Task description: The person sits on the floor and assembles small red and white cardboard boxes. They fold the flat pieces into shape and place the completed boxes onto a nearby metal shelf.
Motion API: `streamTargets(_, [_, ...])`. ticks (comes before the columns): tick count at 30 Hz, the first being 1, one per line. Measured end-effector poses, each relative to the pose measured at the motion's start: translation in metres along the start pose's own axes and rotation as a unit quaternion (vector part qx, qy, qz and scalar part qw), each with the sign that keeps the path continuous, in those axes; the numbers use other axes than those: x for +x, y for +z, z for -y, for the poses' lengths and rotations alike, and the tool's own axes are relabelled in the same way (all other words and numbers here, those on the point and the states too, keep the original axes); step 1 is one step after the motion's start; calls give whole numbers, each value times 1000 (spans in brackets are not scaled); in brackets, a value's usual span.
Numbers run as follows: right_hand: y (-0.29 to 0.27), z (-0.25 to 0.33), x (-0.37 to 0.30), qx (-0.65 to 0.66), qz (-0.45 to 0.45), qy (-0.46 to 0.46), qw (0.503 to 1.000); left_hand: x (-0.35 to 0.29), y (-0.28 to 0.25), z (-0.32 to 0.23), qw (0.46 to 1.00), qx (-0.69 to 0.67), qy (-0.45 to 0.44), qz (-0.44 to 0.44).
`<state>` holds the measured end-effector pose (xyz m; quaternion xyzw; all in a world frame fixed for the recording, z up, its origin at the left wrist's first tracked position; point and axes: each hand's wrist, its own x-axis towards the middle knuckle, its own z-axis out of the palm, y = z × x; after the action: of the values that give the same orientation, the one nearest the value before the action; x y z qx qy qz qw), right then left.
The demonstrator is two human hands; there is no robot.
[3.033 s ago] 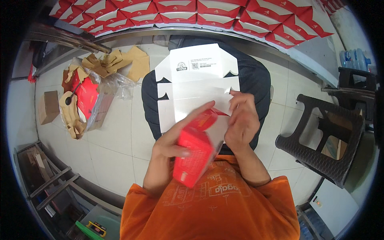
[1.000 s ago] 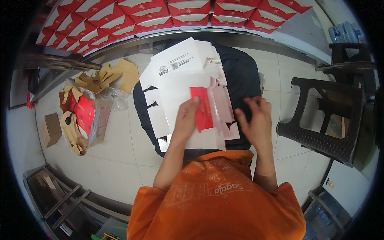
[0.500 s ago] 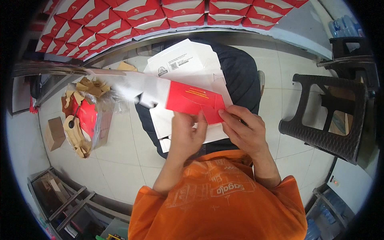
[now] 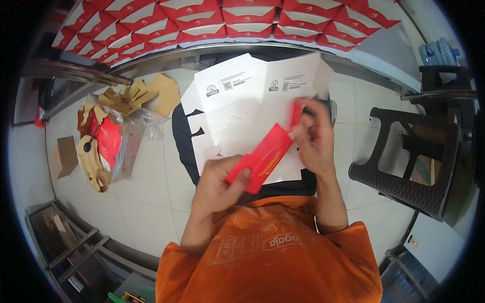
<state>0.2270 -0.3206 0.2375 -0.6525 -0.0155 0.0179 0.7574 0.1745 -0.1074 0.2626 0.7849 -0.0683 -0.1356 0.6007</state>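
Note:
A folded red carton piece (image 4: pixel 268 156) slants across the middle, above my lap. My left hand (image 4: pixel 220 184) is closed on its lower end, thumb on top. My right hand (image 4: pixel 316 136) pinches a narrow red flap (image 4: pixel 296 113) at the upper end, blurred by motion; whether the flap is joined to the carton piece I cannot tell. Beneath both hands, white die-cut carton blanks (image 4: pixel 232 118) lie spread over my dark-clothed legs, with black print on their far panels and notches along the left edge.
Rows of folded red and white boxes (image 4: pixel 197 22) line the far side. On the left floor stands an opened plastic-wrapped package (image 4: pixel 129 146) with red pieces and torn brown paper (image 4: pixel 134 96), beside a small brown carton (image 4: pixel 64 156). A dark plastic stool (image 4: pixel 404 171) is at right.
The red carton piece has tilted, its left end now lower and nearer me. My left hand has moved left, my right hand up. The white blanks lie wider across my lap.

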Motion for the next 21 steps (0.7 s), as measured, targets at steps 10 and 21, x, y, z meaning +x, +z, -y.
streamTargets(10, [19,9,1,-265,281,-59,921,1,-27,40,987,-159,15,13])
streamTargets(21, [-34,33,17,-556,155,-131,806,-22,-89,40,986,-25,70,152])
